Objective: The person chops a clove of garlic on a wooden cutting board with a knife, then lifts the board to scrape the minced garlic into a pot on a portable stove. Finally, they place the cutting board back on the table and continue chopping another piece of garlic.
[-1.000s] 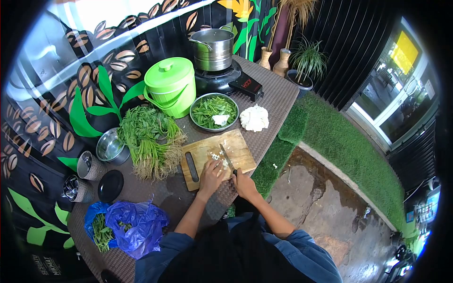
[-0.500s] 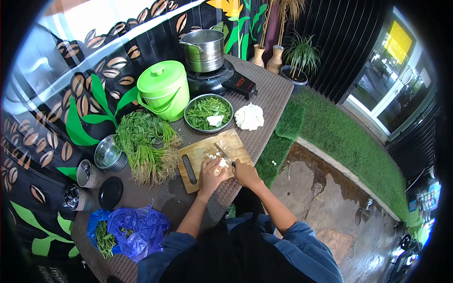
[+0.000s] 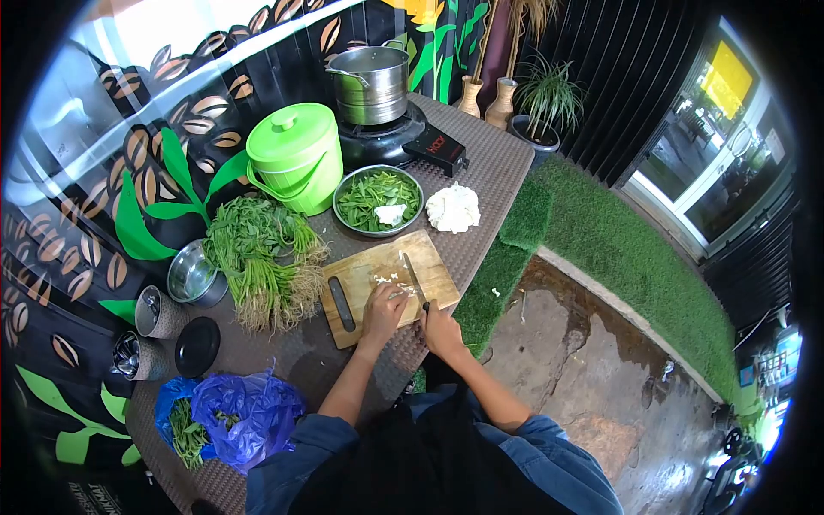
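Note:
My right hand (image 3: 441, 332) is wrapped round the handle of a kitchen knife (image 3: 415, 276), whose blade points away from me over the wooden cutting board (image 3: 356, 273). On the board, left of the blade, my left hand (image 3: 381, 316) has its fingers curled together; what they pinch, I cannot tell. Small white chopped pieces (image 3: 383, 279) lie scattered by its fingertips. Beyond the board stands a metal bowl (image 3: 343, 221) of cut green leaves (image 3: 375, 190) with a white piece (image 3: 390, 214) on top. A lumpy white thing (image 3: 453, 208) sits to its right.
Rooted greens (image 3: 262, 257) lie left of the board, near a metal bowl (image 3: 190, 276). Behind stand a lidded green bucket (image 3: 296, 159) and a pot (image 3: 371, 86) on a stove (image 3: 369, 142). A blue plastic bag (image 3: 245, 421) lies front left. The table's edge (image 3: 489, 257) runs at right.
The knife and my right hand have moved slightly toward me, off the white piece. My left fingers have curled in, and the white piece seen under them is now mostly hidden.

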The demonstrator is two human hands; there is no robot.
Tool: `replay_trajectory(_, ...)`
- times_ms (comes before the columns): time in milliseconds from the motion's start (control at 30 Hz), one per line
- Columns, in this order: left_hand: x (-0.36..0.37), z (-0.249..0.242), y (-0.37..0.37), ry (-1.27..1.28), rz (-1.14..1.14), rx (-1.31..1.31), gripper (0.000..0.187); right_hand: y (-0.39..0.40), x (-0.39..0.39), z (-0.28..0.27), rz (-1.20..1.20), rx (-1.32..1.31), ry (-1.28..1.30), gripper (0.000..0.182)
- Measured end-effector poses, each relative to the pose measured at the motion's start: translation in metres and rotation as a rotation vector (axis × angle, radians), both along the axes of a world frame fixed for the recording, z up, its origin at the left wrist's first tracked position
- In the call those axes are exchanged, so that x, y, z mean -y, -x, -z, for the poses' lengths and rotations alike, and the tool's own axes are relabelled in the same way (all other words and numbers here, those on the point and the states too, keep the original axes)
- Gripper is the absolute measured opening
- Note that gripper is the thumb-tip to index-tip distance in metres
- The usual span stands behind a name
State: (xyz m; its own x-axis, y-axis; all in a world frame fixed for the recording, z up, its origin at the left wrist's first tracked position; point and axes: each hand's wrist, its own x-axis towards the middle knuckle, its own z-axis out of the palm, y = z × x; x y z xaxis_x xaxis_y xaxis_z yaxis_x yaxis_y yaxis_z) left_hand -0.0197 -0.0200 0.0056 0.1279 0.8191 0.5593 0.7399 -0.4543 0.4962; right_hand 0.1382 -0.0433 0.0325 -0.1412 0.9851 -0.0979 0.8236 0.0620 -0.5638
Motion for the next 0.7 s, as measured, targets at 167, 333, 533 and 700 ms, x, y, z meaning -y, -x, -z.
replay_trajectory(167, 0.002, -0.002, -0.011, 0.042, -0.03, 0.053, 0.011, -0.001, -0.011, -0.015, -0.06, 0.082, 0.014, 0.033)
replay_trajectory(333, 0.001, -0.001, -0.012, -0.045, -0.011, 0.077, 0.01, 0.018, 0.001, 0.007, 0.016, 0.131, 0.044, 0.031)
replay_trajectory(533, -0.003, 0.005, -0.012, 0.044, -0.019, 0.173, 0.009, 0.011, -0.012, 0.004, 0.005, 0.118, -0.001, 0.028)
replay_trajectory(700, -0.002, 0.003, -0.009, 0.025, -0.018, 0.13, 0.008, 0.019, -0.002, 0.007, 0.013, 0.139, 0.025, 0.026)
